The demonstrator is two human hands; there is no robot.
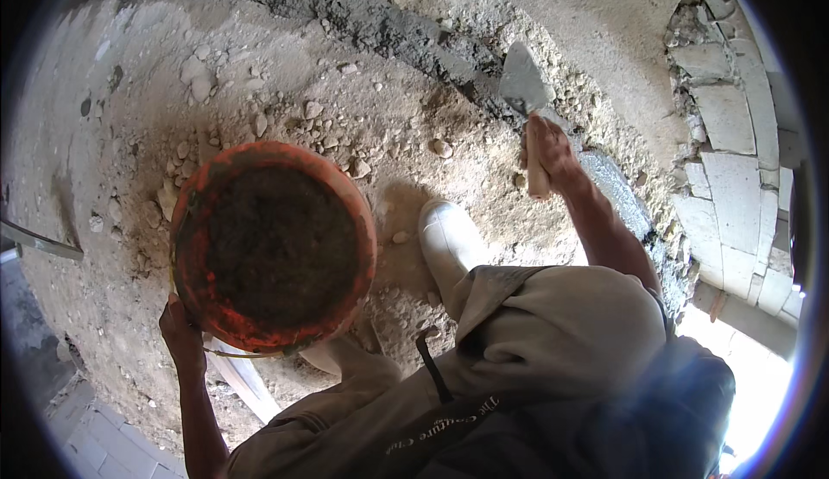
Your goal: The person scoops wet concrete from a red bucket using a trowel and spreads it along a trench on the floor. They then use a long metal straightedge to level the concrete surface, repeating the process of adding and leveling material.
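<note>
My left hand [182, 337] grips the near left side of an orange-red bucket [366, 220], next to its thin wire handle [233, 354]; whether the fingers hold the rim or the handle is hard to see. Dark wet mortar [285, 246] fills much of the bucket. In my right hand [557, 153] is a pointing trowel, closed around its wooden handle [537, 173]. The trowel's grey blade [524, 78] points away from me, over the edge of a strip of wet mortar [371, 23] that runs along the foot of the wall.
Loose stones [313, 110] and rubble cover the dirt floor around the bucket. My white boot [449, 233] stands right of the bucket. A rough plastered wall [596, 4] rises beyond the mortar strip, and pale blocks [725, 116] line the right side. A curved grey strip [43, 242] juts in at left.
</note>
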